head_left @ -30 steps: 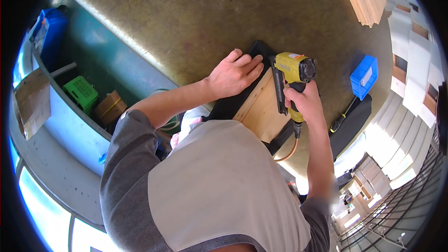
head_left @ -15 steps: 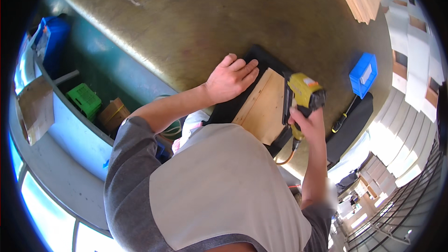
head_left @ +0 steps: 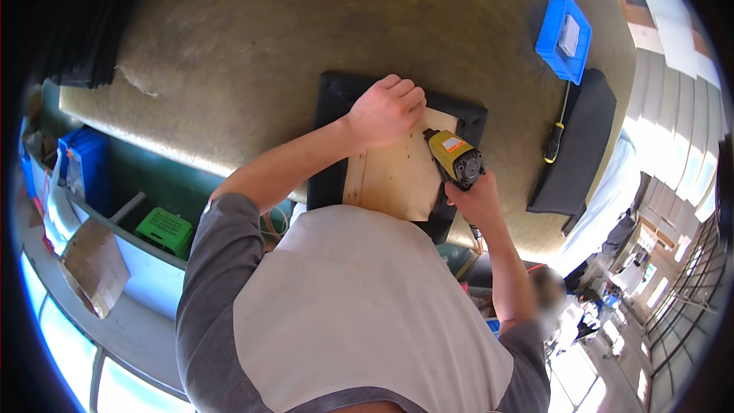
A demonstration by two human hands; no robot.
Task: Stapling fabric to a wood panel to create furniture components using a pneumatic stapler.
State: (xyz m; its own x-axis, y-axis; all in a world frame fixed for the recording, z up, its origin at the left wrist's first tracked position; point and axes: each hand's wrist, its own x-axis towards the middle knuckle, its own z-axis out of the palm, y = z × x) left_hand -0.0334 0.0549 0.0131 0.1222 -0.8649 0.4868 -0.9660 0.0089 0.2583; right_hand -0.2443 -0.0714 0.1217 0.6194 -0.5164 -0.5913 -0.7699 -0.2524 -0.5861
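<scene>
A plywood board point(head_left: 390, 176) lies on the table with black fabric point(head_left: 327, 118) around its edges. My left hand point(head_left: 388, 111) rests on the panel's far edge with its fingers curled closed. Whatever it pinches there is hidden under the fingers. A yellow and black staple gun point(head_left: 454, 154) is in my right hand point(head_left: 475, 197), fingers wrapped around its handle. Its nose points over the upper right part of the board, close to the wood; whether it touches I cannot tell. A hose hangs from the handle.
To the right on the brown tabletop point(head_left: 252, 38) sit a blue bin point(head_left: 564, 40), a screwdriver point(head_left: 553, 141) and a black padded piece point(head_left: 577, 145). Black stacked material point(head_left: 84, 38) lies far left. A green crate point(head_left: 164, 231) and a blue container point(head_left: 86, 168) stand left of the table.
The panel now lies straighter in front of me. My left hand has gone from loosely spread to curled at its far edge. The staple gun has turned, its nose now over the board.
</scene>
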